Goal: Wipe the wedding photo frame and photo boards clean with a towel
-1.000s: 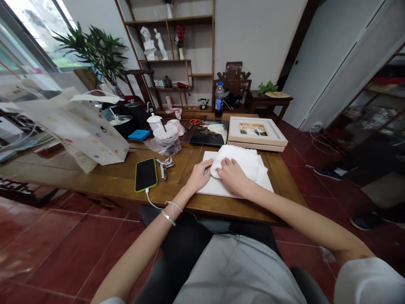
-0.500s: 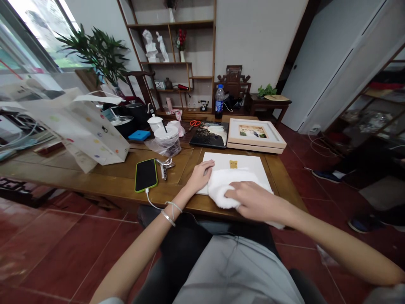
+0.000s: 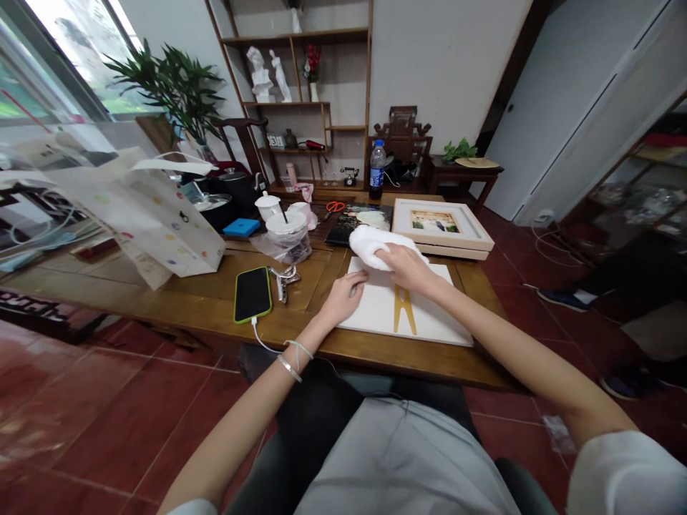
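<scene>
Here we are at the wooden table, and our right hand has its fingers closed on a bunched white cloth! That cloth sits over the far edge of the white board; whether it presses on the surface there, we cannot tell. Our left hand lies on the board's left edge, fingers close together, and whether it pinches anything, we cannot make out. Look at the board itself: a yellow shape shows two legs spreading toward the near side, its far end hidden by our right hand. Just beyond, on the far right, lies the pale picture frame, with the dark panel beside it on the left and orange-handled scissors farther off. Over to our left, the green-edged phone lies with a white cable plugged into its near end, a crumpled silver thing just right of it, and the lidded cup on the far side.
</scene>
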Available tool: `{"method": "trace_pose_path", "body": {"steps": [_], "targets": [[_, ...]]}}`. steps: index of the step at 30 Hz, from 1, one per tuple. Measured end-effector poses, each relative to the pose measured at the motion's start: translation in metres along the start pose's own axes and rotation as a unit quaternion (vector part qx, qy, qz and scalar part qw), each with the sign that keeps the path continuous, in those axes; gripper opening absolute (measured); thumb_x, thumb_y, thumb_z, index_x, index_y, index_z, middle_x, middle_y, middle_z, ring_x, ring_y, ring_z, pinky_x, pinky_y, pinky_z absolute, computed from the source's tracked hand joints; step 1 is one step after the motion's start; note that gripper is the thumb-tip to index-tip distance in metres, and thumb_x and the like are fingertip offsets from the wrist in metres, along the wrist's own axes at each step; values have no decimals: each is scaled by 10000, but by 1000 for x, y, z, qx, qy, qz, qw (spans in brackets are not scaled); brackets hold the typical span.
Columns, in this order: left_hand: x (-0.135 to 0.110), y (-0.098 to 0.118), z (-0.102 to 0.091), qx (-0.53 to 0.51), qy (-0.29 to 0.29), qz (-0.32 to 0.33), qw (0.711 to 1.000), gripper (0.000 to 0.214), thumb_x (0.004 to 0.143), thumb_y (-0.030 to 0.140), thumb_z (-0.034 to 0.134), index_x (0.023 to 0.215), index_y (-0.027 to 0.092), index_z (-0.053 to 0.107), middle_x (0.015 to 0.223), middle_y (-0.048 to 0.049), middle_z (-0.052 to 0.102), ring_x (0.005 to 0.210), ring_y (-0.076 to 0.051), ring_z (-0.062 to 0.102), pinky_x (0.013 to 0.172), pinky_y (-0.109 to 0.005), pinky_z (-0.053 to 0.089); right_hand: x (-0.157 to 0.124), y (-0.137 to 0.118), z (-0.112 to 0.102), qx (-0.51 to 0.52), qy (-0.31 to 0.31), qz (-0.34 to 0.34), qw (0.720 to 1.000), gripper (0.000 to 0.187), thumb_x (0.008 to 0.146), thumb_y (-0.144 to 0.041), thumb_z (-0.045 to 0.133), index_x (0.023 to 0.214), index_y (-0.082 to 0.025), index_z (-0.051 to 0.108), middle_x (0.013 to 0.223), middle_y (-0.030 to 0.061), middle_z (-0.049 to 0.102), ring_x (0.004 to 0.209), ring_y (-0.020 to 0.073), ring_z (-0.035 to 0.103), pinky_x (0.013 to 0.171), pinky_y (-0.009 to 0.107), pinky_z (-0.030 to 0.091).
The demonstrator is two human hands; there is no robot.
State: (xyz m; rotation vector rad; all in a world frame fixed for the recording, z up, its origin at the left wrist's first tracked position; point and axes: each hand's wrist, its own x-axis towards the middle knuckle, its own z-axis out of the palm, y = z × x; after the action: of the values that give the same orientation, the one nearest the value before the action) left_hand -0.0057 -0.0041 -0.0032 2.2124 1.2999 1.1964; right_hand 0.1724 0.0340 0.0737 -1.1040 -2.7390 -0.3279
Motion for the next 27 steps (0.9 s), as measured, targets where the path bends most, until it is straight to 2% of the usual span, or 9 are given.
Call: {"method": "trace_pose_path", "body": {"steps": [4,8,12,16,19,23,27], "targets": [[0,1,-1,12,0,0,1000,275,800,92,490,1007,139,664,1062,-98,672,990,-207,626,914,-346,472,13,-9,12,11,-48,-29,998,361,723,-37,426,1047,-156,535,926,100,624,844,238,538,661,291,314],[0,1,0,1,7,-2,1000,270,802,95,489,999,149,667,1106,-92,659,1050,-195,605,963,-343,444,2,2,10,11,-56,-9,998,458,692,-21,430,1126,-155,497,909,100,637,791,230,553,613,280,295],[0,0,2,-12,8,-7,1000,265,799,98,488,992,132,667,1126,-104,651,1091,-191,587,1000,-348,421,-32,30,-2,0,-68,46,997,441,685,-35,427,1103,-144,516,928,120,637,815,244,555,611,281,291],[0,-1,2,-16,13,-6,1000,263,792,100,492,979,153,669,1110,-81,660,1088,-188,590,999,-360,428,-77,63,-7,-22,-78,111,991,503,655,-46,430,1145,-136,499,925,120,640,830,261,554,630,288,305],[0,0,2,-16,16,-6,1000,258,790,102,493,973,140,671,1103,-95,662,1083,-193,593,997,-364,430,-103,78,-8,-32,-92,140,985,429,652,-52,420,1058,-141,531,855,108,636,775,255,553,616,292,305],[-1,-1,3,-18,16,-2,1000,266,791,99,489,980,144,670,1106,-93,662,1084,-196,593,998,-373,431,-113,76,-11,-38,-91,149,984,391,649,-43,416,1004,-152,538,831,99,629,753,242,548,616,292,298],[-1,-3,4,-16,13,-1,1000,271,791,100,489,985,151,670,1120,-88,655,1093,-197,587,1003,-377,426,-101,61,-13,-47,-101,141,984,418,625,-24,420,1002,-156,542,801,87,623,736,235,543,592,289,268]]}}
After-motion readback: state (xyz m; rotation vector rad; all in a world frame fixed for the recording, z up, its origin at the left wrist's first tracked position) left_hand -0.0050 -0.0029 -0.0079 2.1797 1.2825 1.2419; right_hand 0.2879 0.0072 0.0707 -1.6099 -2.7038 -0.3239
